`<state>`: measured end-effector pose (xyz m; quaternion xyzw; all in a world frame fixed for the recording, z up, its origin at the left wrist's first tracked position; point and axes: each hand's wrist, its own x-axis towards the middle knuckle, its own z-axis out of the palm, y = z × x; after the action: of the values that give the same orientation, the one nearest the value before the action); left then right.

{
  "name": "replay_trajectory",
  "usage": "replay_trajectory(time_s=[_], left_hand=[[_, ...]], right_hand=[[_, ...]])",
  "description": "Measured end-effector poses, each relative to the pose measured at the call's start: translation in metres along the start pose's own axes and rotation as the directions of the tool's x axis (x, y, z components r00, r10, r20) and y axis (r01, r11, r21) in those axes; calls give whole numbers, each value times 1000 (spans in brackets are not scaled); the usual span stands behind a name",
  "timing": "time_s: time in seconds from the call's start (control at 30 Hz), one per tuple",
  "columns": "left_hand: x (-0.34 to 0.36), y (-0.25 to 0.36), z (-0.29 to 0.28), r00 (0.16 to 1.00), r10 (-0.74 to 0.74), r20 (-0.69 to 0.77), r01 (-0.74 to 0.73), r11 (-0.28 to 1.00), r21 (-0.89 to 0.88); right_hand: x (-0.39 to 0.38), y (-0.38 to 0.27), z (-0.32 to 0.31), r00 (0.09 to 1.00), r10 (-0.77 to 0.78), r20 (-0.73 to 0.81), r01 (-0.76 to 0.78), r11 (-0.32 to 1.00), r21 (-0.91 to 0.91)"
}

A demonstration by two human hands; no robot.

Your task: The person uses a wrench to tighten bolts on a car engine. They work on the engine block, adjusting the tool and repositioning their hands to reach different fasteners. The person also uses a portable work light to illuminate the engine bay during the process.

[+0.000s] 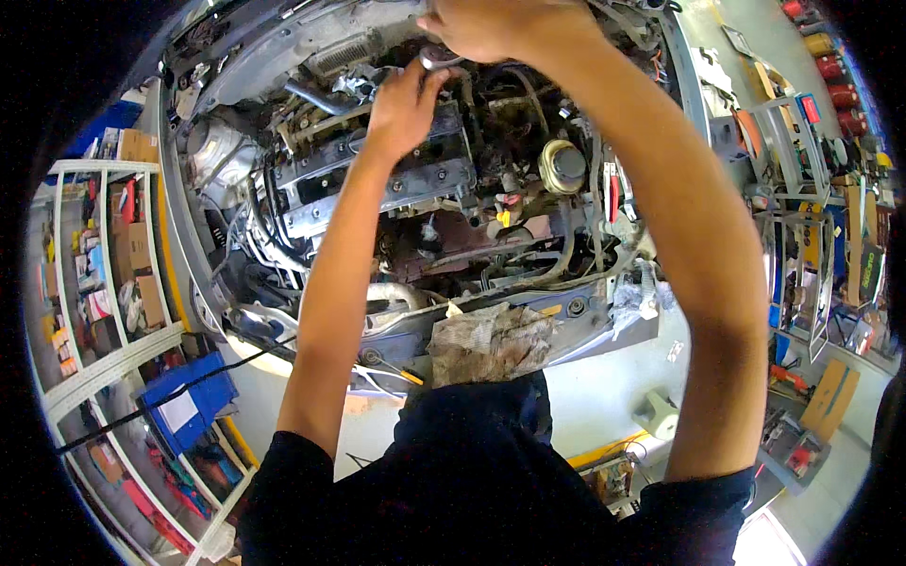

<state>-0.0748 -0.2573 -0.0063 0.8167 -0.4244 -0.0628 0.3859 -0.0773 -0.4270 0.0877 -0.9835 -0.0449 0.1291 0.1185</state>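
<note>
Both arms reach far over an open car engine bay. My left hand (406,108) is closed near the back of the engine, its fingers and thumb at the round metal head of what looks like a ratchet (437,58). Just beyond it, at the top edge of the view, my right hand (495,28) is curled, with its fingertips partly cut off. It seems to grip the ratchet's handle, which it hides. Under my left wrist lies the engine's valve cover (330,174), grey and dark with bolts. What the ratchet sits on is hidden.
A round-capped reservoir (563,167) stands right of the engine. A stained rag (491,344) lies over the front edge, near orange-handled pliers (406,374). Shelves with boxes (104,274) stand left, with a blue bin (189,391). A metal rack (793,151) stands right.
</note>
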Motion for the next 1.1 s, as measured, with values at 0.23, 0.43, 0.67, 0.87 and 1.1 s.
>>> replay_trajectory(time_s=[0.23,0.43,0.67,0.87,1.1], left_hand=[[6,12,21,983,-161,91,160,987,16],[-5,-50,8,926,322,-196,-261,922,285],[-15,-43,-1,991,-2,-134,21,990,137],[-13,-61,35,969,113,-219,-76,982,171],[-14,-49,22,958,-49,-282,94,985,148]], right_hand=[[-30,-42,-8,925,0,-380,11,1000,25],[-62,-113,-35,959,-117,-257,76,983,-166],[-36,-97,-8,955,19,-295,-46,996,-82],[-33,-109,17,918,93,-385,-67,994,81],[-46,-105,10,959,-2,-282,2,1000,-2]])
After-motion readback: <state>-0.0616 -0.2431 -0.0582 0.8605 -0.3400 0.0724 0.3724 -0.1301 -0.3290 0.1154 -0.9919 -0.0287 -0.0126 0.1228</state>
